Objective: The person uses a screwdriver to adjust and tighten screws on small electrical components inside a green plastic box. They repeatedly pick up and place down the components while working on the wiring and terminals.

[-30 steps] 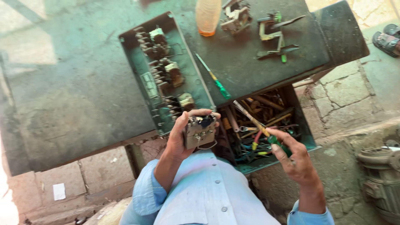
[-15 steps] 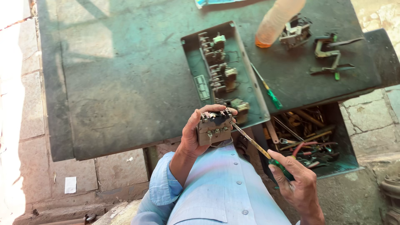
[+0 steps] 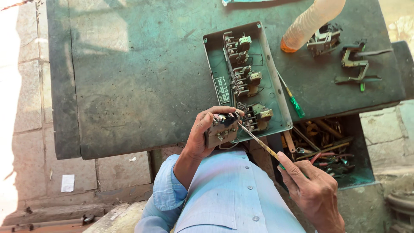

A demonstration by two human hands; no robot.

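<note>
Now the left hand [image 3: 202,136] grips a switch [image 3: 222,129]; the right hand [image 3: 312,192] holds a screwdriver [image 3: 258,141] at its 3 o'clock side, work seemingly unfinished.

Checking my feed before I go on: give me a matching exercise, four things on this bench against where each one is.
Things:
1. small switch block
2. long screwdriver
3. green-handled screwdriver
4. orange plastic bottle

Places:
A. on the table, right of the open metal box
B. in the left hand
C. lying at the table's far edge
D. in the right hand

Pairs: 1-B, 2-D, 3-A, 4-C
</note>
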